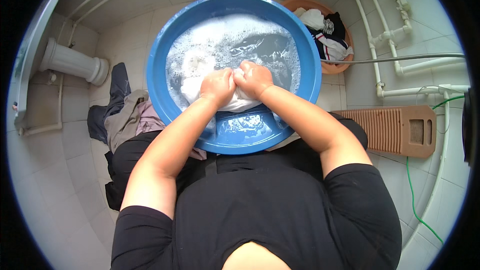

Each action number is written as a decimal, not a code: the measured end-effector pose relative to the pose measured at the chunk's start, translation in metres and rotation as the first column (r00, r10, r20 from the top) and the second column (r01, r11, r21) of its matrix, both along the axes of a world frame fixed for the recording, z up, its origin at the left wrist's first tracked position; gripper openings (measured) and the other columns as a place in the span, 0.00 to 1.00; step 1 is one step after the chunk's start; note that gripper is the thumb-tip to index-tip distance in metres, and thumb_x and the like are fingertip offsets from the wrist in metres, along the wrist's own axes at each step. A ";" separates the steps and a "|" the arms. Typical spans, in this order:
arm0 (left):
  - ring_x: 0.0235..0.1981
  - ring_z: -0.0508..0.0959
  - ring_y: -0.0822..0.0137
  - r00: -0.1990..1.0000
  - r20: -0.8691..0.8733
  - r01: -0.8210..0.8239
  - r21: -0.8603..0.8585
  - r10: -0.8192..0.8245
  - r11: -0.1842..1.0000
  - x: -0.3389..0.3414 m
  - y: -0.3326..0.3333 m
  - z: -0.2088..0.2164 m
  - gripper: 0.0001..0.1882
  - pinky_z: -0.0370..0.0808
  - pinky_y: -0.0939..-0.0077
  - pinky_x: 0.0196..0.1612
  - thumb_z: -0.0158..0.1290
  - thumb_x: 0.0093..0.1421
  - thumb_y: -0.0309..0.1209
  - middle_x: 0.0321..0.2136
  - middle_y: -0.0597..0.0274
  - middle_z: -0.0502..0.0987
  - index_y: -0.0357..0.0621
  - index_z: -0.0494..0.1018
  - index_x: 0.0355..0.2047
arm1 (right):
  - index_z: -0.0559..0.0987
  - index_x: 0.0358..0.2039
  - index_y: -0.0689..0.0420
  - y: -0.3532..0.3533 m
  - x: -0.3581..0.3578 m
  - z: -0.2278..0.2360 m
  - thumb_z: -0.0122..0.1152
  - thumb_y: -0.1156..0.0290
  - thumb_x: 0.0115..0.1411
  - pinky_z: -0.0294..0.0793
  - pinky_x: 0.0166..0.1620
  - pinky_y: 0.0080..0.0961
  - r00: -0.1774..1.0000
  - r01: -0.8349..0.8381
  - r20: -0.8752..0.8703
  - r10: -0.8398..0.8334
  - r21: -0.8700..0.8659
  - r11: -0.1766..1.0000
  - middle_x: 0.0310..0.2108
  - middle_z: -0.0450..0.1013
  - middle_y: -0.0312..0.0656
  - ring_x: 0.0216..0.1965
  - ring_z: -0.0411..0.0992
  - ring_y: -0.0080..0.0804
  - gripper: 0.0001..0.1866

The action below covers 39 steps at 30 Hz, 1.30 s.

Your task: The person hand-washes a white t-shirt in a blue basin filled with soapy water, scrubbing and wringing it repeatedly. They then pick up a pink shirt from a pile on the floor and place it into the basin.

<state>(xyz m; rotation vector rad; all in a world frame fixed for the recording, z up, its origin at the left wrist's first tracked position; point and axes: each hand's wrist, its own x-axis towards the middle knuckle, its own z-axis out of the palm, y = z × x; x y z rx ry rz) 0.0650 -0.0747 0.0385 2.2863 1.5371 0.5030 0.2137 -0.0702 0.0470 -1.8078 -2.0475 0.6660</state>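
Note:
A large round blue basin (160, 85) stands in front of me with soapy, greyish water and white suds (220, 30) in it. Over its near side, both of my hands are closed on a wet white cloth (240, 102), whose kind I cannot make out. My left hand (218, 86) and my right hand (254, 78) are fists held close together, knuckles nearly touching. Part of the cloth spreads left into the foam, and another part hangs below the fists by the basin's ridged near ledge (245, 129).
An orange-brown basin (346, 62) of clothes is at the far right. A brown washboard (395, 130) lies to my right, near a green hose (411, 190). Dark, grey and pink clothes (122, 115) lie on the floor at left. A white pedestal (75, 62) and wall pipes (372, 30) stand around.

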 end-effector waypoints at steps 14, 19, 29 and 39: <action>0.37 0.70 0.50 0.989 0.065 0.141 -0.105 -0.135 0.984 0.001 -0.025 0.007 0.11 0.66 0.56 0.43 0.43 0.53 0.31 0.35 0.53 0.71 0.42 0.69 0.35 | 0.76 0.24 0.56 -0.032 0.007 0.005 0.49 0.55 0.46 0.67 0.38 0.40 0.982 -0.063 -0.173 0.073 0.058 0.996 0.24 0.72 0.47 0.29 0.71 0.48 0.17; 0.41 0.72 0.52 0.996 -0.080 0.008 -0.302 -0.034 0.953 -0.002 0.014 0.012 0.17 0.68 0.55 0.42 0.40 0.55 0.39 0.33 0.49 0.75 0.41 0.74 0.29 | 0.79 0.32 0.53 0.003 -0.003 -0.001 0.47 0.52 0.48 0.66 0.47 0.42 0.988 0.101 0.113 -0.105 0.046 0.994 0.40 0.72 0.49 0.43 0.69 0.48 0.21; 0.36 0.72 0.48 0.973 -0.018 0.229 -0.071 -0.231 0.971 -0.014 -0.022 0.006 0.16 0.68 0.58 0.38 0.41 0.56 0.41 0.32 0.47 0.73 0.41 0.71 0.30 | 0.73 0.23 0.57 -0.039 0.004 0.013 0.51 0.56 0.46 0.67 0.38 0.41 0.980 -0.172 -0.081 0.182 0.113 0.979 0.30 0.72 0.53 0.36 0.70 0.46 0.16; 0.57 0.62 0.61 0.903 0.409 0.381 -0.612 -0.135 0.693 -0.101 0.031 -0.011 0.48 0.57 0.64 0.57 0.65 0.40 0.44 0.51 0.49 0.66 0.44 0.55 0.58 | 0.76 0.37 0.64 0.046 0.062 -0.013 0.42 0.48 0.56 0.66 0.44 0.36 0.888 0.181 -0.339 -0.311 -0.366 0.913 0.35 0.73 0.57 0.41 0.71 0.49 0.29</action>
